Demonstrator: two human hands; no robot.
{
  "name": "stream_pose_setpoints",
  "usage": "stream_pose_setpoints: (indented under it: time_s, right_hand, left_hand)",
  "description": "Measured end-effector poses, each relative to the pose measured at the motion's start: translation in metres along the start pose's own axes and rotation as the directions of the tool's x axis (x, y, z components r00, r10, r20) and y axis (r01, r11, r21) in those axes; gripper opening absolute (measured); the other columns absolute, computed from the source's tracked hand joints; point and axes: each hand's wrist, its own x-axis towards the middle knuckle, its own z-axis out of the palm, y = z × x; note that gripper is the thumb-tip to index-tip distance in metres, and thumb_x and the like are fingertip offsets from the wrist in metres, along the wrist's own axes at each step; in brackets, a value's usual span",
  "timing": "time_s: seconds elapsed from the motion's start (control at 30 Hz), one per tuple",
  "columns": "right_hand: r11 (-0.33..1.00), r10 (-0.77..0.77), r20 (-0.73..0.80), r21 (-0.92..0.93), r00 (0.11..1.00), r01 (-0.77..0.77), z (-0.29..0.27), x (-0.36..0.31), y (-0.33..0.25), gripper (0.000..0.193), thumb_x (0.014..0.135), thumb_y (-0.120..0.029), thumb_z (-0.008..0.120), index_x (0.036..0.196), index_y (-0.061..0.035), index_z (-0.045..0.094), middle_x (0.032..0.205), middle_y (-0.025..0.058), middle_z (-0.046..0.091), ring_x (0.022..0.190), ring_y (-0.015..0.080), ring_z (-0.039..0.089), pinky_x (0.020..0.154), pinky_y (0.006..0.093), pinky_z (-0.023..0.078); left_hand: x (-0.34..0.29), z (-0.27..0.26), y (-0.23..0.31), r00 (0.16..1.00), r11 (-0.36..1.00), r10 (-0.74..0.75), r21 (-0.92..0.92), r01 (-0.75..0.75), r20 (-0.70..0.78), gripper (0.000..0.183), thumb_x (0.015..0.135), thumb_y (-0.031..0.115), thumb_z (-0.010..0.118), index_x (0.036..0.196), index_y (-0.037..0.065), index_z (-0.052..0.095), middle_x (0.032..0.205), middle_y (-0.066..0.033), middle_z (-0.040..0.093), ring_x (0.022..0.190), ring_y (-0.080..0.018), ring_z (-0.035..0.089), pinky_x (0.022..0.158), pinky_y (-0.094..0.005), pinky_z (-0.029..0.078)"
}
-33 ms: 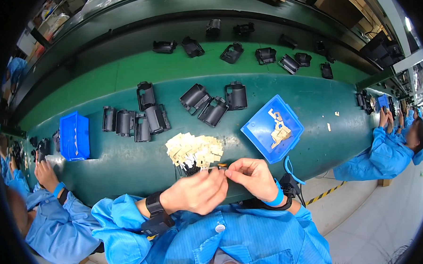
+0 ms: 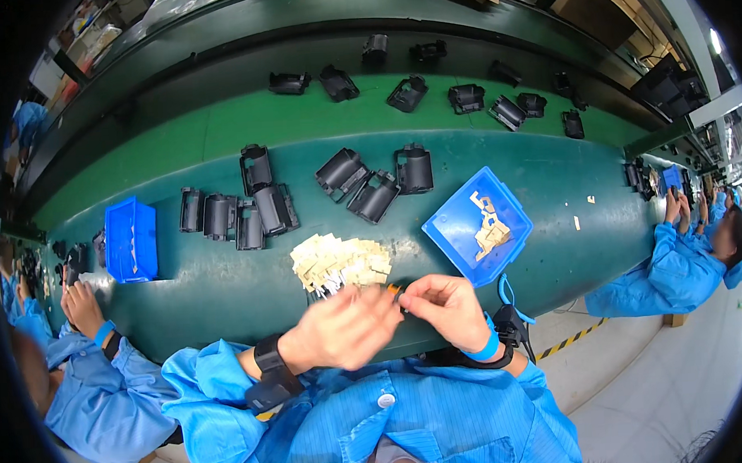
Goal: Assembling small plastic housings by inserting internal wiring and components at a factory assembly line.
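In front of my chest, my two hands nearly meet over the near edge of the green table. My right hand [image 2: 450,309] pinches a small dark and orange part [image 2: 395,289] between thumb and forefinger. What kind of part it is cannot be made out. My left hand [image 2: 342,328] is curled beside that part, its fingers smeared by motion. Just beyond the left hand lies a heap of flat cream-coloured pieces [image 2: 339,259], some with white strips at the near side. The left hand partly hides the near end of this heap.
Several black plastic housings [image 2: 374,197] lie beyond the heap, and more on the strip behind. A blue bin [image 2: 516,237] with cream scraps stands at right, another blue bin [image 2: 144,241] at left. Co-workers in blue sit on both sides. A blue cord [image 2: 510,296] hangs near my right wrist.
My left hand has shifted slightly and now covers the small black bits at the heap's near end. My right hand has moved slightly up, still pinching the small part.
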Motion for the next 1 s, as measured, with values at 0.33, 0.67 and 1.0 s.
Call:
stream_pose_setpoints:
  time_s: [0.33,0.67,1.0]
  right_hand:
    - [0.981,-0.195,-0.066,0.003,0.978,0.196,-0.02,-0.011,-0.022,0.007,0.078,0.001,0.068,0.085,0.0022,0.064,0.081,0.0031,0.063,0.078,0.0086,0.056,0.071,0.0229,0.046]
    - [0.845,-0.472,0.314,-0.106,0.824,0.524,-0.03,0.001,-0.046,0.01,0.073,-0.007,0.071,0.08,-0.0035,0.065,0.128,0.0159,0.045,0.087,0.0147,0.054,0.077,0.0283,0.045]
    - [0.968,0.018,0.599,0.188,0.801,-0.163,-0.003,0.018,-0.023,0.006,0.084,-0.002,0.061,0.09,0.0013,0.061,0.095,0.0038,0.056,0.077,0.0093,0.054,0.071,0.0238,0.045]
  left_hand:
    - [0.0,0.037,-0.085,0.828,0.844,-0.5,-0.071,0.531,0.256,0.022,0.069,0.002,0.068,0.09,0.005,0.064,0.099,-0.0086,0.058,0.094,-0.0262,0.053,0.078,-0.0365,0.042]
    - [0.019,-0.016,-0.075,0.507,-0.483,-0.274,-0.573,0.662,0.817,0.017,0.086,0.013,0.062,0.095,-0.001,0.062,0.082,0.0011,0.063,0.072,-0.0026,0.053,0.066,-0.0181,0.042]
    - [0.006,-0.009,-0.045,0.316,-0.919,-0.183,-0.276,0.28,0.931,0.048,0.093,0.041,0.049,0.105,-0.004,0.061,0.097,-0.0117,0.066,0.086,-0.0183,0.065,0.08,-0.0287,0.052]
